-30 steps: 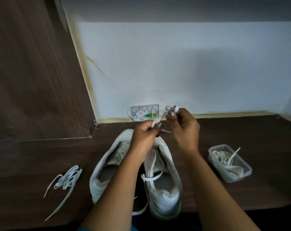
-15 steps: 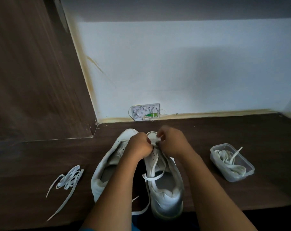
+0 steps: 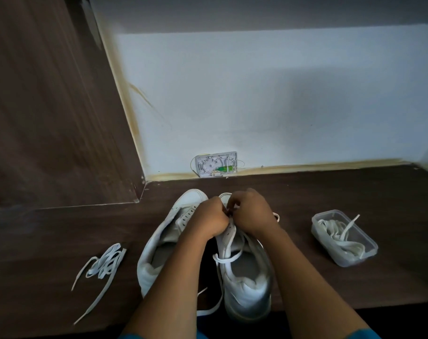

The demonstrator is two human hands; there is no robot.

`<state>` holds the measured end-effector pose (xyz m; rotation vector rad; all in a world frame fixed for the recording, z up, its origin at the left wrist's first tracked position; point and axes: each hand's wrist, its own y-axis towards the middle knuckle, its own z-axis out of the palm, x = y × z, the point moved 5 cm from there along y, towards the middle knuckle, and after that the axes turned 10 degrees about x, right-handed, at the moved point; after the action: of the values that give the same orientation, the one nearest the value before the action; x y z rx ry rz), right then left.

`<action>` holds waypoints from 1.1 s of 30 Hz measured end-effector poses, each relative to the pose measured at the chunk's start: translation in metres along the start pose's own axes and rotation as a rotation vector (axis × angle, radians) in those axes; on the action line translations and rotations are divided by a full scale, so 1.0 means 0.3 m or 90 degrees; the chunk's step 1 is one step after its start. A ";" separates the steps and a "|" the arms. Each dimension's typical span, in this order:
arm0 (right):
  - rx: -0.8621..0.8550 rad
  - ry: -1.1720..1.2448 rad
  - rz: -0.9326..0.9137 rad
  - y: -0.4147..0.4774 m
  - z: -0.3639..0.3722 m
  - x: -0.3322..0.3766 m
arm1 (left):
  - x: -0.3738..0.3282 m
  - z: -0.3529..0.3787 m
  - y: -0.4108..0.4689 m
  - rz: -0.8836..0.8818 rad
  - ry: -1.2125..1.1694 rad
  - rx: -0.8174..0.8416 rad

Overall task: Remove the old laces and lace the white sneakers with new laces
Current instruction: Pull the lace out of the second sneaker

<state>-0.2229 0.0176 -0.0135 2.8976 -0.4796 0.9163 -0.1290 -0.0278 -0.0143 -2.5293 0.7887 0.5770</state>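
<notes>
1. Bench (image 3: 355,192): dark wood-grain surface that meets a pale wall at the back. A brown wooden panel (image 3: 49,106) stands on the left.

2. First sneaker (image 3: 159,243): white, on the bench, toe towards the wall, heel towards the person. Its eyelet rows are bare of lace. It lies just beside item 3, on the panel side, partly covered by the left forearm.

3. Second sneaker (image 3: 247,287): white, on the bench, parallel to item 2 with its toe towards the wall. Both hands are at its front eyelets.

4. White lace (image 3: 229,256): one span crosses the mouth of the second sneaker. A strand runs down outside the heel to the bench edge, and a short end shows past the right hand.

5. Left hand (image 3: 209,216): fingers curled, tips pinching the white lace over the toe-end eyelets of the second sneaker.

6. Right hand (image 3: 253,211): fingers curled, tips touching those of the left hand and pinching the same lace. The exact grip point is hidden.

7. Loose lace bundle (image 3: 105,261): white, on the bench well apart from the sneakers on the panel side, with one long end trailing towards the person.

8. Clear plastic container (image 3: 347,263): rectangular, without a lid, on the bench on the far side from the panel. It holds coiled laces (image 3: 340,241), with one end sticking up over the rim.

9. Small white wall box (image 3: 216,165): cover off, green part inside, set at the foot of the wall behind the sneakers.
</notes>
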 end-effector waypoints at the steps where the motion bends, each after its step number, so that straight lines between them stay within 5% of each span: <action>1: -0.018 0.039 0.008 0.003 0.000 -0.006 | 0.002 -0.001 -0.002 0.005 -0.008 0.000; 5: -0.079 0.181 0.040 0.014 0.000 -0.034 | 0.001 -0.002 0.000 0.020 -0.049 -0.040; 8: -0.090 0.254 0.082 -0.006 -0.030 -0.040 | 0.007 -0.019 0.014 0.036 -0.236 -0.103; 13: 0.072 0.129 0.029 -0.029 -0.036 0.019 | 0.006 -0.028 0.023 0.073 -0.431 -0.114; 17: -0.004 0.106 0.009 -0.025 -0.017 0.029 | 0.022 -0.034 0.031 0.069 -0.502 -0.115; 19: -0.069 0.213 0.009 -0.021 -0.037 0.029 | 0.044 -0.035 0.033 0.048 -0.482 -0.108; 24: -0.121 0.794 0.051 -0.023 -0.070 0.007 | 0.036 -0.019 0.023 0.066 -0.242 -0.093; 26: -0.077 0.737 0.073 -0.017 -0.071 -0.005 | 0.022 -0.045 0.018 0.094 -0.378 -0.144; 30: 0.075 0.277 0.003 -0.035 -0.040 0.029 | -0.007 -0.094 -0.002 0.165 -0.667 -0.200; 33: -0.026 0.217 -0.032 -0.037 -0.039 0.053 | -0.022 -0.094 -0.014 0.166 -0.697 -0.186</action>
<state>-0.2137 0.0256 0.0056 2.6239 -0.3895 1.3382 -0.1243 -0.0361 0.0134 -1.8388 0.5968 2.0145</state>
